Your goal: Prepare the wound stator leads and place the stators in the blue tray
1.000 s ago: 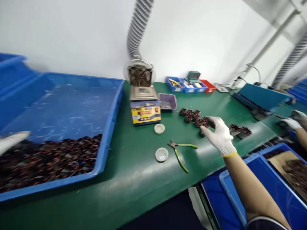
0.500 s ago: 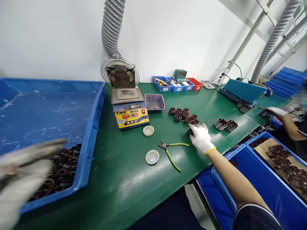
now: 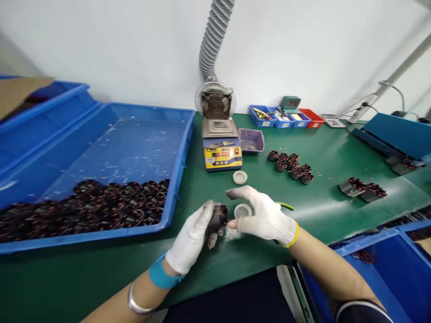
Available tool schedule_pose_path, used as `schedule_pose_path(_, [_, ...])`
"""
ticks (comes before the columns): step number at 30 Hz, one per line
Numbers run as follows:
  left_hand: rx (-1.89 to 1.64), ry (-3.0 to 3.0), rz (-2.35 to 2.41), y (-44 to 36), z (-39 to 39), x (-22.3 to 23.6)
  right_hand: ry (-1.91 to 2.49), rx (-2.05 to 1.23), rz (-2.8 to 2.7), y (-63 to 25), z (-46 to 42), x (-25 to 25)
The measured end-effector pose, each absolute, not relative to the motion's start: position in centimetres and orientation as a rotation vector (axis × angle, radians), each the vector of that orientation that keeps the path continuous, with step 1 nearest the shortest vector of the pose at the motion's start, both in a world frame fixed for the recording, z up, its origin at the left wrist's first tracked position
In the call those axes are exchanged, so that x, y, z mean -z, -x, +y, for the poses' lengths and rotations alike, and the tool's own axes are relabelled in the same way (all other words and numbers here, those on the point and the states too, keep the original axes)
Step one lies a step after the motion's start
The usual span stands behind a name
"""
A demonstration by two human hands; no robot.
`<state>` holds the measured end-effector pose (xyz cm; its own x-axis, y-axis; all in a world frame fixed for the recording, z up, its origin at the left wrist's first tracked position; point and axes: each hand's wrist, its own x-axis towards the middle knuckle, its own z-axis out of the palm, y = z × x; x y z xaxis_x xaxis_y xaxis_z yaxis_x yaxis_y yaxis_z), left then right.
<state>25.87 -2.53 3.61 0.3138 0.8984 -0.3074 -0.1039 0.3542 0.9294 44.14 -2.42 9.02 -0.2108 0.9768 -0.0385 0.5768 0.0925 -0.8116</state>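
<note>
In front of me, my left hand, in a white glove, is wrapped round a motor stator, a dark metal cylinder with copper windings at its end. Just right of it is my right hand, also gloved, with thumb and forefinger spread apart and nothing visible between them. Its thumb points at the stator's end; whether it touches cannot be told. Behind the right hand, pliers show only a green handle. A white dish lies partly covered by that hand, and another dish sits farther back.
A blue tray at left holds rows of stators. Behind stand a yellow-fronted solder pot and a purple bin. Several stators group on the green table; two larger ones lie farther right. Blue crates stand at lower right.
My view has turned left. My left hand has come from over the blue tray to mid-table and now holds a stator. My right hand has left the stator group and opened beside it.
</note>
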Motion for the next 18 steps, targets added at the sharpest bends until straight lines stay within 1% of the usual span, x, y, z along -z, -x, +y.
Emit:
schedule_pose_path(3, [-0.817, -1.074, 1.117, -25.0, -2.2, -3.7, 1.557, -0.949, -1.849, -43.5, -1.4, -9.2])
schedule_pose_path(8, [-0.883, -1.106, 1.176, -24.8, -2.0, -3.7, 1.489, -0.698, -1.999, -41.6, -0.6, -8.8])
schedule_pose_path(10, [-0.895, -1.130, 1.203, -24.7, -2.0, -3.6, 1.440, -0.557, -2.127, -41.4, -0.3, -8.8])
schedule_pose_path(13, [-0.950, -1.109, 1.172, -24.5, -1.9, -3.6, 1.436, -0.240, -2.351, -41.3, -0.2, -9.6])
schedule_pose_path(16, [-1.080, -0.779, 1.067, -24.0, -1.3, -3.6, 1.412, 0.044, -2.498, -40.7, -0.3, -11.4])
schedule_pose_path(18, [-1.099, -0.673, 1.059, -23.6, -0.8, -3.4, 1.306, 0.135, -2.549, -40.0, -0.5, -12.7])
